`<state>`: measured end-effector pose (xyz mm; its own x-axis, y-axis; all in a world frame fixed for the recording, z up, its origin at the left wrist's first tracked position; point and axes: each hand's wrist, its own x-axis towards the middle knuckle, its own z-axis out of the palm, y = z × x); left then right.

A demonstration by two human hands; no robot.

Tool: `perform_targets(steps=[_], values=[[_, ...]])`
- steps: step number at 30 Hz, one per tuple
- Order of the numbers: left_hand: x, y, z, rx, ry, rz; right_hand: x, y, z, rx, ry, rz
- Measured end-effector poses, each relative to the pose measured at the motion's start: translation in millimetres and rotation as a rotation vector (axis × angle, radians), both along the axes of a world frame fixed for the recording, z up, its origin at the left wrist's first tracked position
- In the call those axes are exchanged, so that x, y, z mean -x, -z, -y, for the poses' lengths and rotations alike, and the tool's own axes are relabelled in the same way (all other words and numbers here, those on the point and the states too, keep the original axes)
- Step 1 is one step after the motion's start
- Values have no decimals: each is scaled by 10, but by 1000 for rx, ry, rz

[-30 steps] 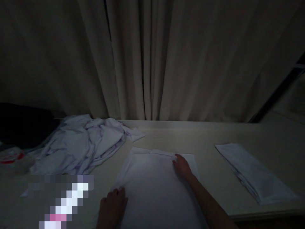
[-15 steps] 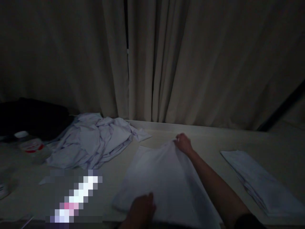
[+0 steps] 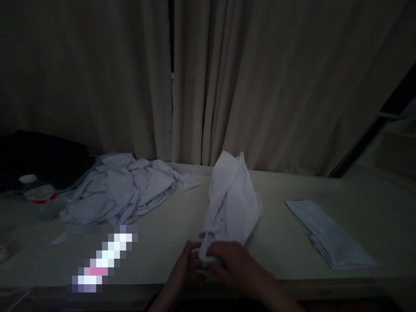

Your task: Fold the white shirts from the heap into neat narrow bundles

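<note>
A white button-up shirt (image 3: 235,203) is bunched between my hands, its far end raised against the foot of the curtain. My left hand (image 3: 192,265) is closed on its near end, close to what looks like the collar. Beside it, my right hand (image 3: 232,260) grips the same near end, fingers curled over the cloth. The fingertips are partly hidden by the cloth and the dim light. To the right lies a folded white garment (image 3: 331,236), flat on the table (image 3: 156,255).
A crumpled heap of white cloth (image 3: 126,190) lies at the left, with a dark bundle (image 3: 42,156) behind it. A clear bottle (image 3: 40,195) with a red label stands beside them. A pixelated bright patch (image 3: 107,260) covers something front left. A beige curtain (image 3: 276,86) hangs along the back.
The shirt was spread out with my hands apart on it. Now it is gathered and swung up toward the curtain, and my right hand has come back near my left.
</note>
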<state>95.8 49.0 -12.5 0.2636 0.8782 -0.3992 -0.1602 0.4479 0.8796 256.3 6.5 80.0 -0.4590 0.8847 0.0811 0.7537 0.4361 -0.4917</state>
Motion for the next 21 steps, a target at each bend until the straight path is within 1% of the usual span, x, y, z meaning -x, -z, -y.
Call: perform_targets(steps=[1,2,4,5,6,8,9,10,11,13,14,16,17,19,20,21], values=[[28,51,87,35,0,36,93,142,140,90,-41,-21],[66,86,167,28,-15,35,162,244,251,176,-89,-47],[181,112,294,-25,-44,-23,208,350,377,288,-180,-125],[260,103,337,-36,-45,-45,180,367,393,304,-183,-180],[350,80,368,-39,-43,-56,124,370,381,291,-151,-234],[540,-16,416,-71,-37,-92,-29,364,296,192,-6,-290],[627,-92,442,-109,-30,-125,-98,365,236,131,65,-275],[703,-186,476,-155,0,-162,-144,373,172,76,105,-234],[765,-298,519,-205,53,-196,-158,386,110,35,106,-179],[850,-558,627,-281,222,-240,-82,413,7,-8,32,-83],[882,-695,687,-294,310,-261,-2,417,-32,-22,-21,-62],[951,-954,799,-293,421,-330,184,381,-87,-66,-103,-95],[997,-1065,844,-293,442,-371,264,336,-104,-97,-113,-143],[1121,-1238,902,-306,448,-431,358,185,-120,-129,-67,-261],[1192,-1299,918,-310,436,-435,369,82,-118,-102,-46,-309],[1262,-1344,928,-300,412,-417,362,-34,-111,-31,-58,-330]])
